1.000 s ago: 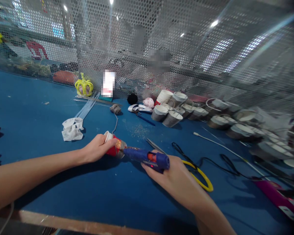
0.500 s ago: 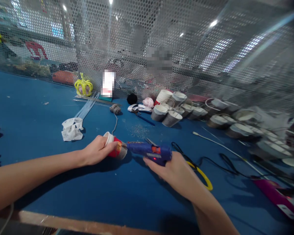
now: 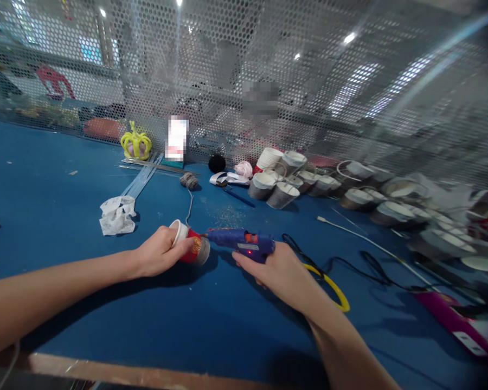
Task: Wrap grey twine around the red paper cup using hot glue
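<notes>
Left hand (image 3: 158,253), thumb and fingers closed around a tilted red paper cup (image 3: 198,248) above the blue worktop (image 3: 195,330). Right hand (image 3: 283,276), curled around the glue gun (image 3: 230,238); nozzle at the cup's side, contact indistinct. Grey yarn (image 3: 191,205) runs from the cup to a small ball (image 3: 189,181).

Two hands (image 3: 158,252) (image 3: 283,273), one glue gun (image 3: 229,237), one held cup (image 3: 199,251)

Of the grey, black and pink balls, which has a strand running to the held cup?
The grey ball, leftmost of the three: its strand runs down to the cup in the left hand. The black ball and pink ball show none.
</notes>
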Tool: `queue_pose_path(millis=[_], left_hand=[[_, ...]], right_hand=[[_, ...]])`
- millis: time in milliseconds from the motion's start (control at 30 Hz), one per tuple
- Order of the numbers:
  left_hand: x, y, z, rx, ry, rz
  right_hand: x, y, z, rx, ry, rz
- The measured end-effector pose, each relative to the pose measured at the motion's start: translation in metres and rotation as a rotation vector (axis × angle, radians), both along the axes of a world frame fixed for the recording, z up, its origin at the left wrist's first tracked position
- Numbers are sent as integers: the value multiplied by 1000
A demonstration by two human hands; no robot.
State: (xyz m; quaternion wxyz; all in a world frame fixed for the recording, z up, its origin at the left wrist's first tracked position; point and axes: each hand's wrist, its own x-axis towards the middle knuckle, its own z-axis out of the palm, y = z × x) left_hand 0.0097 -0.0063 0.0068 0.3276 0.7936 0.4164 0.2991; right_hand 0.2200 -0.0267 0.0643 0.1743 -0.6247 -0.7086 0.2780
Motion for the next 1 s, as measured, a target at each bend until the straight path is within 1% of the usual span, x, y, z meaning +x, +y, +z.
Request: queue_pose_path(millis=[233, 467, 667, 767, 900, 1000], left_hand=[[-1, 1, -2, 67, 14, -35], [-1, 0, 0, 96, 25, -37], [-1, 0, -1, 127, 35, -58], [-2, 0, -2, 134, 37, -54], [-2, 1, -2, 85, 18, -46], [-1, 1, -2, -12, -20, -12]], right_hand=[[0, -6, 6, -37, 33, -39], [-1, -2, 0, -15, 83, -50], [2, -3, 0, -38, 77, -45], [2, -4, -1, -6, 71, -25], [3, -7, -1, 40, 101, 3], [5, -8, 1, -39, 142, -2]])
